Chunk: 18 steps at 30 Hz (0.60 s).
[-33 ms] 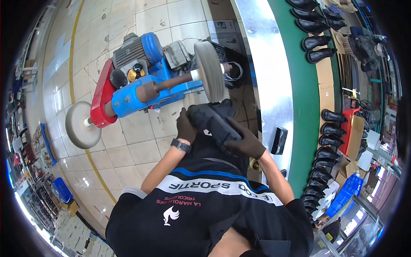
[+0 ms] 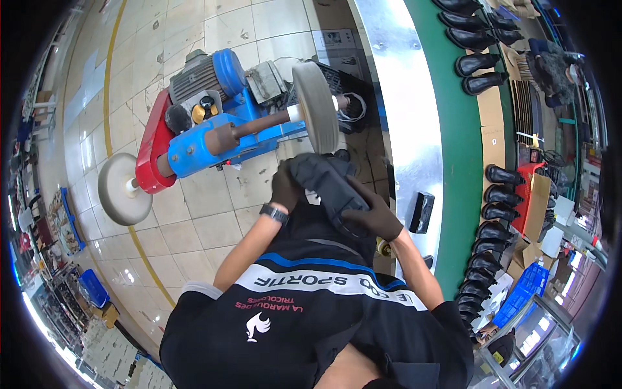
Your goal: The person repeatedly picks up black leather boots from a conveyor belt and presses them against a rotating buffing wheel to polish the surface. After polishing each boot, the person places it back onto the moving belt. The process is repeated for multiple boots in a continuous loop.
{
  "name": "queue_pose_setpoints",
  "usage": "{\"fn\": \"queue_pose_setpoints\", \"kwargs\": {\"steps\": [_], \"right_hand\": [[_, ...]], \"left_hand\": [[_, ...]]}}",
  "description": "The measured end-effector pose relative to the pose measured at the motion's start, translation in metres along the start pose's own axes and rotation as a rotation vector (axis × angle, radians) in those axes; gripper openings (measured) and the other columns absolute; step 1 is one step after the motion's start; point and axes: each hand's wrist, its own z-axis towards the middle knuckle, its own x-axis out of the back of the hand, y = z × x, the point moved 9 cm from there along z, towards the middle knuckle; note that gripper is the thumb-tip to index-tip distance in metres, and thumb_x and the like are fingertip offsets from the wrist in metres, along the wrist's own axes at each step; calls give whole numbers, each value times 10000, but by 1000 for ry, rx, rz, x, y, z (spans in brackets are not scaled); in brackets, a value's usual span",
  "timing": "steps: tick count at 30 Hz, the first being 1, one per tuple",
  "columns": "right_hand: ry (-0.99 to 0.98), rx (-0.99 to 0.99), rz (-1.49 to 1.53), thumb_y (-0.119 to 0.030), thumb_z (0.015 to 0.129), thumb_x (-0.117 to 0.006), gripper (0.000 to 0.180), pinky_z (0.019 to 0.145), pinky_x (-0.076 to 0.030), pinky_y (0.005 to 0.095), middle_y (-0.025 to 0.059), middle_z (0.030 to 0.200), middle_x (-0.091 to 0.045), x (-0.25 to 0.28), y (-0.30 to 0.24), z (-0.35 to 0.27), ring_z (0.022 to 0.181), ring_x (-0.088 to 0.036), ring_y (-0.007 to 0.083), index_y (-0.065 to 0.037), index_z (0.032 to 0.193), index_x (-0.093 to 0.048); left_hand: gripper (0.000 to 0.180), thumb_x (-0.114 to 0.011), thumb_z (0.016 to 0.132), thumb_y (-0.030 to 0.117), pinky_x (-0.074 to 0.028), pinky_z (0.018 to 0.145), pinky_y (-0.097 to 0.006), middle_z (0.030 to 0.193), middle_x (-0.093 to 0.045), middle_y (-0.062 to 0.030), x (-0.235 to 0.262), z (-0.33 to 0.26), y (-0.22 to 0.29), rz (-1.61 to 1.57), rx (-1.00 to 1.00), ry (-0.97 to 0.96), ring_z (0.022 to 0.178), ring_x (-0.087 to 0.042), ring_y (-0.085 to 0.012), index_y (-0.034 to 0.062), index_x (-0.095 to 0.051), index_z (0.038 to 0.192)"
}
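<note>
A black shoe is held in front of my body, its sole side partly turned up. My left hand, in a dark glove, is closed round its far left end. My right hand, gloved too, grips its near right end with the thumb across the top. The shoe's far end is just below the grey buffing wheel; whether they touch I cannot tell. That wheel sits on the shaft of a blue and red polishing machine.
A paler wheel is on the machine's left end. To my right runs a metal-edged green bench with rows of black shoes along its far side. A black block lies on the metal strip. A blue crate stands beyond.
The shoe has turned slightly in my hands, and my left hand has shifted a little to the right. My right hand stays nearly in place, still gripping.
</note>
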Motion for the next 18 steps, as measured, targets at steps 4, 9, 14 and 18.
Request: {"fn": "queue_pose_setpoints", "kwargs": {"steps": [4,9,14,18], "right_hand": [[60,-120,705,-182,838,-701,739,955,-483,325,161,1282,-580,-5,24,-15,1117,-601,209,-35,1474,-355],[82,-244,1224,-259,869,-668,659,871,-551,390,194,1258,-583,-21,82,-23,1048,-635,258,5,1413,-407],[-108,-24,1506,-361,889,-619,656,848,-564,446,236,1230,-592,-40,46,-12,1004,-655,314,19,1388,-425],[10,-23,1427,-353,897,-598,638,876,-547,421,239,1293,-555,-30,61,-13,1067,-625,302,28,1384,-440]], "left_hand": [[449,-547,879,431,-302,1095,-471,1139,-672,-37,-79,44,-49,565,-464,-242,1142,-570,-229,151,-608,1224],[366,-504,916,376,-364,1062,-463,1181,-664,-20,-100,54,-81,384,-233,-630,1131,-585,-225,170,-616,1197],[591,-367,994,530,-479,937,-474,1204,-641,-144,-122,52,-103,-1277,839,-530,1089,-600,-292,35,-537,1269],[558,-341,1018,480,-529,764,-339,863,-673,-92,-102,47,-15,-1493,741,-832,830,-659,-206,4,-610,1131]]}}
